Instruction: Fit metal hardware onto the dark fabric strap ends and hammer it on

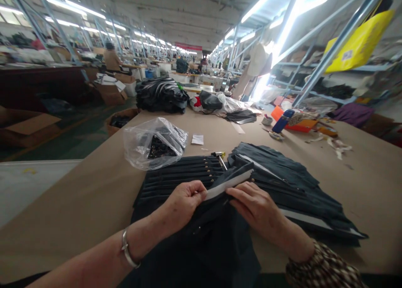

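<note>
My left hand (185,202), with a silver bangle on the wrist, pinches one end of a pale strip (230,184) along the edge of a dark fabric piece (220,237). Farther along that strip, my right hand (256,202) has its fingers closed on the same edge. The cloth hangs down over the near side of the table. Beneath and behind it lies a layered row of dark pieces (176,173) with small brass-coloured fasteners. A small yellow-and-black-headed hammer (221,157) rests on them. Right of my hands spreads a stack of dark panels (276,166), some with pale strips.
A clear plastic bag (138,141) of dark parts with metal bits stands behind the row, near a white paper square (197,139). Dark garments (161,95) are heaped at the table's far end. An orange tray (295,122) and a blue box (283,120) sit back right.
</note>
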The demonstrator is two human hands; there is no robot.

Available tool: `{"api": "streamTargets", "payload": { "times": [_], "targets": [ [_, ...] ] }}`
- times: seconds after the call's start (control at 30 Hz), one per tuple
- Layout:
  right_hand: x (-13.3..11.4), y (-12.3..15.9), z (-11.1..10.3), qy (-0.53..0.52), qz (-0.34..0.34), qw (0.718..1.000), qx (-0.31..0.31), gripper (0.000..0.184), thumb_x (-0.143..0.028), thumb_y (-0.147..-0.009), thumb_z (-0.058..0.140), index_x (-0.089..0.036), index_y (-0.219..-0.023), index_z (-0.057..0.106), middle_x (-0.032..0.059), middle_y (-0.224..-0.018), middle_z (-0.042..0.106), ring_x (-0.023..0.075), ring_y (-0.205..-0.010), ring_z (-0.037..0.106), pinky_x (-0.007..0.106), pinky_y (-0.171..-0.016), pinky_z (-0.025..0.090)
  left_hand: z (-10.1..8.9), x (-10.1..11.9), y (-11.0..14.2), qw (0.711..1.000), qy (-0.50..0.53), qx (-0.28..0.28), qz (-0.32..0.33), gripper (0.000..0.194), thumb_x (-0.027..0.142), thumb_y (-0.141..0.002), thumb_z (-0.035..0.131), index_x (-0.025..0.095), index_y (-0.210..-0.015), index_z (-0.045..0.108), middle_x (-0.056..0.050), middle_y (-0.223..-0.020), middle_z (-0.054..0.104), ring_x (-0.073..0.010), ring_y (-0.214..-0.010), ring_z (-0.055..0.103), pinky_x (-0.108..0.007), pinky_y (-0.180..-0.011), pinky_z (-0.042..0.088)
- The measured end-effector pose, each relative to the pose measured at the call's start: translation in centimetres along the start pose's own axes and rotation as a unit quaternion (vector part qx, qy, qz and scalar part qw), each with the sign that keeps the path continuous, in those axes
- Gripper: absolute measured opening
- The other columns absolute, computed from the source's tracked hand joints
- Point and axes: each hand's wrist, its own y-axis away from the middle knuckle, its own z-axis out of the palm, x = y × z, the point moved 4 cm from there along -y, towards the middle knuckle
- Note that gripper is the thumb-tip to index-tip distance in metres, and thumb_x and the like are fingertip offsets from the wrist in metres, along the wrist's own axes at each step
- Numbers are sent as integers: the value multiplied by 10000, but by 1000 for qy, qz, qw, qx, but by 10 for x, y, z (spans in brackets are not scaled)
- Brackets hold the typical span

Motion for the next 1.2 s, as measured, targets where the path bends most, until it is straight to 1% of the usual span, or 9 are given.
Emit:
{"api": "streamTargets", "payload": {
  "times": [0.3, 0.47, 0.67, 0.77, 0.83, 0.9, 0.97, 1.07, 1.2],
  "targets": [
    [-27, 3, -6, -37, -81, 995, 49, 109, -128, -882, 538, -164, -982, 560, 65, -883, 626, 185, -820, 542, 337, -755, 463, 2, 14, 7, 968, 239, -29, -76, 260, 393, -756, 640, 161, -760, 522, 46, -622, 497, -70, -540, 420, -183, -531, 358],
    [-23, 0, 1, -60, -35, 996, 58, 333, -125, -905, 476, -158, -1236, 474, 94, -1005, 602, 196, -887, 537, 336, -776, 485, 9, 18, 12, 944, 303, -82, -100, 234, 337, -741, 691, 155, -786, 551, 22, -670, 548, -71, -574, 489, -179, -576, 392],
    [-7, -14, -3, -99, -11, 994, 50, 186, -178, -898, 507, -208, -1070, 572, 93, -1079, 536, 231, -1059, 481, 376, -869, 456, 13, 21, 15, 942, 300, -117, -97, 257, 341, -711, 717, 148, -793, 568, 16, -717, 568, -75, -614, 509, -189, -623, 395],
    [-3, -21, -13, -120, -46, 991, 23, 71, -187, -912, 513, -200, -950, 571, 66, -1002, 575, 202, -1026, 507, 352, -875, 444, 2, 22, 9, 974, 203, -74, -63, 275, 425, -775, 628, 157, -794, 571, 10, -706, 570, -99, -624, 511, -220, -625, 410],
    [-2, -26, -26, -76, -64, 995, -5, 65, -173, -923, 494, -195, -921, 555, 51, -942, 607, 182, -950, 541, 349, -866, 436, -15, 33, 9, 998, 39, 16, 42, 313, 454, -855, 501, 159, -867, 604, -23, -775, 608, -142, -718, 547, -271, -697, 441],
    [-1, -32, -42, -1, -66, 997, -36, 98, -154, -932, 458, -192, -916, 547, 53, -925, 627, 172, -878, 562, 343, -832, 435, -28, 55, 18, 961, -159, 126, 186, 335, 413, -905, 418, 164, -1000, 621, -67, -963, 640, -194, -930, 561, -345, -874, 430],
    [-5, -39, -58, 70, -70, 992, -74, 140, -151, -934, 427, -196, -885, 551, 46, -850, 628, 164, -777, 565, 325, -755, 435, -30, 78, 33, 885, -311, 177, 299, 306, 338, -916, 414, 191, -1098, 611, -76, -1147, 612, -229, -1121, 503, -408, -1023, 340],
    [-22, -52, -79, 120, -95, 983, -100, 176, -190, -932, 423, -213, -823, 559, 19, -687, 583, 152, -628, 525, 299, -639, 405, -20, 99, 49, 821, -420, 139, 362, 283, 265, -894, 463, 227, -1130, 614, -67, -1180, 609, -261, -1165, 485, -445, -1052, 299],
    [-48, -65, -107, 78, -76, 993, -46, 183, -325, -944, 440, -250, -893, 600, -8, -620, 571, 132, -535, 506, 267, -549, 376, -18, 110, 60, 847, -408, 104, 323, 185, 298, -871, 502, 221, -945, 653, -28, -830, 659, -190, -777, 590, -312, -736, 424]
  ]
}}
